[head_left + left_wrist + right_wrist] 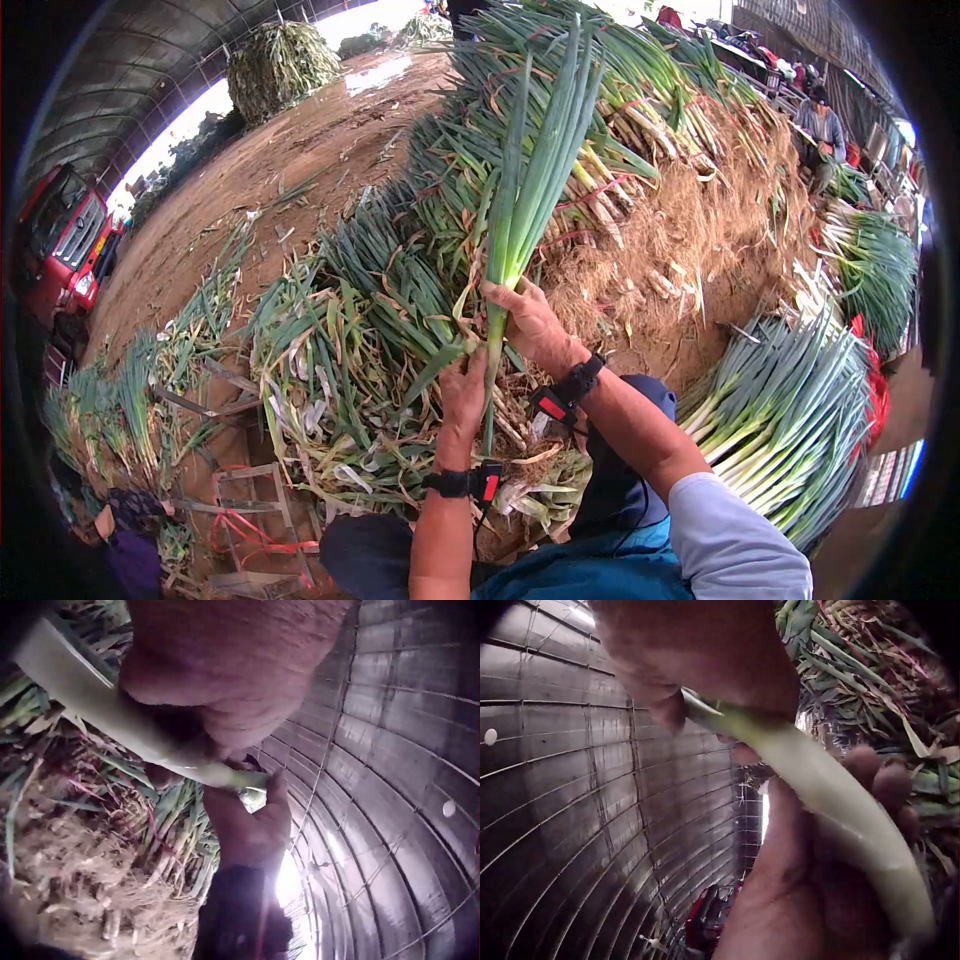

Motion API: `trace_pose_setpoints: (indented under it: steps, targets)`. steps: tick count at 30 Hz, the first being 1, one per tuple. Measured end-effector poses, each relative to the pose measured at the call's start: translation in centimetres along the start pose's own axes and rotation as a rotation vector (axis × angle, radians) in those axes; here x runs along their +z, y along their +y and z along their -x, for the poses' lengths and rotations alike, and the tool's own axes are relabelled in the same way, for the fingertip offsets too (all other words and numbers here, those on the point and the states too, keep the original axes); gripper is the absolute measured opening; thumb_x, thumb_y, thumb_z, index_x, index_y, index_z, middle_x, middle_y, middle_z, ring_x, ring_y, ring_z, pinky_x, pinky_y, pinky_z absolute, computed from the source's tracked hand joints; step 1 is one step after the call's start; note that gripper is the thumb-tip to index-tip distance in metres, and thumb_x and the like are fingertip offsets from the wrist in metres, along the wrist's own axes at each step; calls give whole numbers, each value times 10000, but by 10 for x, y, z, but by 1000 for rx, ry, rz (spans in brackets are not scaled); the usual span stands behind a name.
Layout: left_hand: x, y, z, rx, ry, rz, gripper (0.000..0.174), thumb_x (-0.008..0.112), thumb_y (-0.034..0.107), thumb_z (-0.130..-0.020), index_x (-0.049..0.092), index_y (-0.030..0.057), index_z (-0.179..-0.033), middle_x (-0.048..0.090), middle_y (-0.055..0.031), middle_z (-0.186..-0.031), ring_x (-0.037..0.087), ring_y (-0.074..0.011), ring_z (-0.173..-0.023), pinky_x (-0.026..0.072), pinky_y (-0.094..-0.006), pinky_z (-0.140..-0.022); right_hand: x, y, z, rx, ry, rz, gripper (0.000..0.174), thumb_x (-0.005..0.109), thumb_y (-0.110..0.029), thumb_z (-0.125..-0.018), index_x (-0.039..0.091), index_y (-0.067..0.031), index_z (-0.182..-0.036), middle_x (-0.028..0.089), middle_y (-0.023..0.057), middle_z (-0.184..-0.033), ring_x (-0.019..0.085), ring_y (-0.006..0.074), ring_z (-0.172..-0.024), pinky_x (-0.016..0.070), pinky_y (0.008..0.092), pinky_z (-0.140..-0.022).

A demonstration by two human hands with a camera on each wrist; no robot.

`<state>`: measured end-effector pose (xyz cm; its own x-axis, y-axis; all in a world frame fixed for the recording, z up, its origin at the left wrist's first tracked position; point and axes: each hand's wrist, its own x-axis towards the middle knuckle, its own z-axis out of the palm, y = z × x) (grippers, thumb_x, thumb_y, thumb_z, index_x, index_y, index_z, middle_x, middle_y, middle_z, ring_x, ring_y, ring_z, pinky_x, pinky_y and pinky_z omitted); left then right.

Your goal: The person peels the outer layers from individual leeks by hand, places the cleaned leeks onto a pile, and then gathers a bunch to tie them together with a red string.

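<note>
One long green onion (528, 210) stands upright in front of the body, its green leaves fanned at the top. My right hand (535, 325) pinches it where the leaves meet the stalk. Lower on the stalk, my left hand (463, 390) grips it, and a peeled-looking leaf hangs beside those fingers. In the left wrist view the pale stalk (112, 720) runs under the left hand (225, 675) toward the right hand (251, 829). The right wrist view shows the smooth white stalk (847, 802) across the left palm (787, 892), with the right hand (705, 660) above.
A tall heap of bundled onions (640, 120), roots outward, rises ahead. Loose leaves (330, 400) lie at the left, near a metal frame (250, 510). Cleaned onions (790, 410) are piled at the right. A person (822, 125) is at the far right; a red vehicle (70, 240) stands far left.
</note>
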<state>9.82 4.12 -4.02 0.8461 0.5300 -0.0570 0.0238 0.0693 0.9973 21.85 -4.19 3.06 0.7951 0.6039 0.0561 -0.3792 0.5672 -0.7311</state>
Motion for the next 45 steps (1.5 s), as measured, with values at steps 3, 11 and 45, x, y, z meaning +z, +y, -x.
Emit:
trace_pose_setpoints:
  steps: [3,11,45]
  targets:
    - [10,-1,1,-26,142,60,243,573,231,-981,667,11,-1019,667,-37,-826,602,-115,-697,473,-269,-628,-2,-2,4,-9,6,-17,380,734,-125,-838,492,-53,-1122,545,20,-862,543,117,-668,489,295,-571]
    - [16,15,7,-80,144,577,233,528,238,-1003,622,26,-1029,671,-68,-909,639,-164,-796,526,-322,-721,-24,-30,-9,-110,251,-80,294,674,-118,-843,505,-42,-1071,531,27,-747,528,130,-565,466,297,-511]
    - [49,-3,21,397,-202,-873,312,723,264,-821,556,3,-855,576,-219,-703,571,-442,-691,455,-469,-613,-87,-94,9,-183,214,-97,271,655,-301,-922,548,-57,-970,501,13,-658,481,154,-485,419,278,-441]
